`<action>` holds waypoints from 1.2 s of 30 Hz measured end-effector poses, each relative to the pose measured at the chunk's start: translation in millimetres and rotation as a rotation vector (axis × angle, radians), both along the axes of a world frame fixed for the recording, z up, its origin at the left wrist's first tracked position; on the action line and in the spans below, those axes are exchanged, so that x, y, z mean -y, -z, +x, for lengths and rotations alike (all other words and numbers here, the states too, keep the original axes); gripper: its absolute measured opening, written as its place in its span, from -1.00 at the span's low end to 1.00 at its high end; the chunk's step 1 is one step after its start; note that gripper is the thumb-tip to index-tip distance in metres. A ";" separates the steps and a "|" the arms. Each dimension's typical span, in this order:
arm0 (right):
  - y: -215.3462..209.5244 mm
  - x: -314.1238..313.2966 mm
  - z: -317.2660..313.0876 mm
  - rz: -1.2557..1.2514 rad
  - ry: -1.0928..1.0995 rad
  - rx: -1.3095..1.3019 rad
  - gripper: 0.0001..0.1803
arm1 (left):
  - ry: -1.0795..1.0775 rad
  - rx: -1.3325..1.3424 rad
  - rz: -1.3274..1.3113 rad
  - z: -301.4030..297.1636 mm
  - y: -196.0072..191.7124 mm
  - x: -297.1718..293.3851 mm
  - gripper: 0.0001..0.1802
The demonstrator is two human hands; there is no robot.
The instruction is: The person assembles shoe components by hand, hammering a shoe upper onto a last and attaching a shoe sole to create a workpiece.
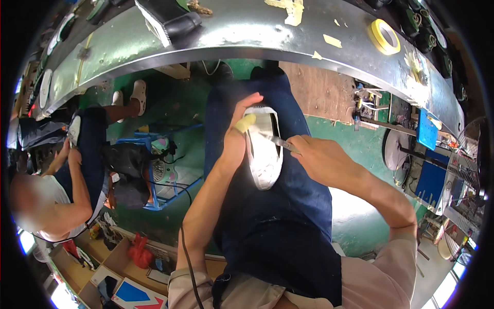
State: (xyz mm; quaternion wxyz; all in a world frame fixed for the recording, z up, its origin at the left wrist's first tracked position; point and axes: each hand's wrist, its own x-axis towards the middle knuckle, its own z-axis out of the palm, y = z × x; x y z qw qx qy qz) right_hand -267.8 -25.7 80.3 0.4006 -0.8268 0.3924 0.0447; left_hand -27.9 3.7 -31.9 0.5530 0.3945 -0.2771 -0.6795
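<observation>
A white shoe [264, 167] lies on my lap over dark blue cloth, with its dark opening in the upper half. My left hand [235, 140] wraps the shoe's left side, its fingers along the far end. Something yellow [246, 122] covers the left thumb where it presses on the shoe. From the right, my right hand [320, 157] grips a slim metal tool [282, 143], whose tip reaches the shoe beside its opening. Glare and blur hide the tip, so the tool's exact kind cannot be told.
A metal bench [226, 38] curves across the far side, carrying a black shoe [177, 23] and a yellow tape roll [385, 37]. At left sits another person [77, 190] holding a shoe. A blue stool frame [177, 193] with a black bag [126, 165] stands between us. Boxes [108, 262] lie lower left.
</observation>
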 end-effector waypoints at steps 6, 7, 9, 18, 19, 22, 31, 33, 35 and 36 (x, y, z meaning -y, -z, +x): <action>3.2 -41.8 39.6 0.151 -0.660 0.301 -0.79 | 0.058 0.030 0.016 -7.2 5.5 13.7 -0.42; -6.2 -67.5 54.7 0.159 -0.792 0.308 -0.78 | 0.042 -0.026 -0.028 -3.8 3.2 10.6 -0.46; -29.0 -84.9 56.1 0.185 -0.927 0.313 -0.77 | -0.016 -0.024 0.032 -8.0 -0.6 -1.2 -0.46; 12.5 -2.8 -10.6 -0.291 -0.371 -0.072 -0.75 | -0.155 -0.397 0.170 -11.7 2.2 -48.6 -0.43; 11.1 -11.6 -6.6 -0.285 -0.370 -0.070 -0.75 | -0.160 -0.349 0.190 -12.8 0.0 -49.4 -0.42; 3.3 -27.6 9.5 -0.322 -0.425 -0.065 -0.75 | -0.128 -0.294 0.249 -16.7 0.7 -53.2 -0.38; -24.1 -24.9 7.4 -0.208 -0.312 -0.059 -0.86 | -0.147 -0.041 0.026 -33.8 18.8 -81.9 0.03; -24.5 -26.2 4.6 -0.205 -0.274 -0.083 -0.86 | -0.160 -0.026 0.044 -34.4 19.5 -80.8 0.03; -26.0 -21.3 0.3 -0.190 -0.245 0.021 -0.85 | -0.158 -0.040 0.056 -34.2 19.4 -77.4 -0.07; -23.6 -19.9 -1.0 -0.181 -0.242 0.031 -0.85 | -0.156 -0.029 0.066 -31.6 21.2 -76.8 -0.07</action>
